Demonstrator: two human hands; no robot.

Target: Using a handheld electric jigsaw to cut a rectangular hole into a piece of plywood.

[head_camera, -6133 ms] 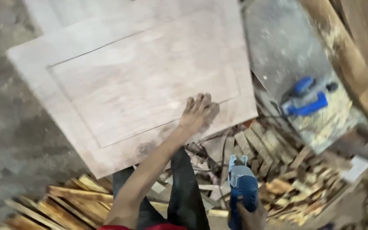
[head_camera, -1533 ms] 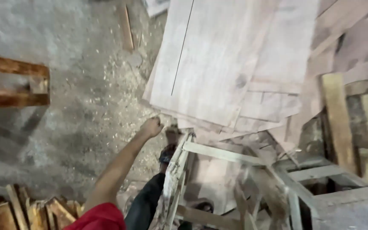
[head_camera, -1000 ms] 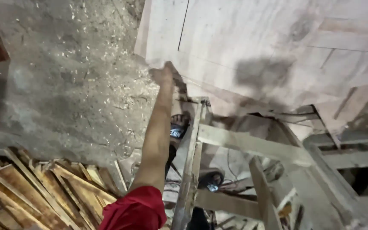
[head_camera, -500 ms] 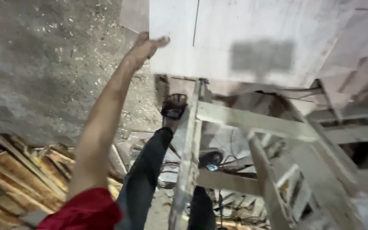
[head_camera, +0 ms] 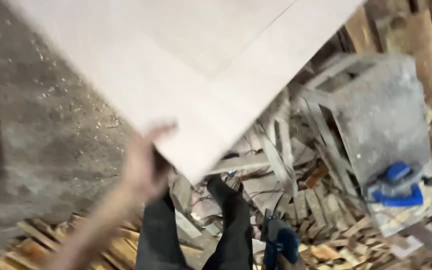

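My left hand [head_camera: 146, 162], blurred by motion, grips the lower edge of a large pale plywood panel [head_camera: 186, 65] near its corner. The panel fills the upper middle of the view, tilted above the floor. Low at the bottom edge a blue and dark power tool [head_camera: 278, 242] hangs beside my dark-trousered legs [head_camera: 226, 220]. Only a sliver of my right hand [head_camera: 296, 263] shows under the tool, closed on it.
A grey dusty table [head_camera: 381, 115] on the right carries a blue sander [head_camera: 396, 187]. Pale wooden frames [head_camera: 276, 150] and offcuts [head_camera: 326, 215] lie under the panel. Wood strips [head_camera: 51, 240] are heaped bottom left. Sawdust covers the concrete floor [head_camera: 51, 100].
The panel has swung up and toward me, now covering the upper view. My left hand stayed on its edge. The view has turned right, bringing the grey table and sander back in.
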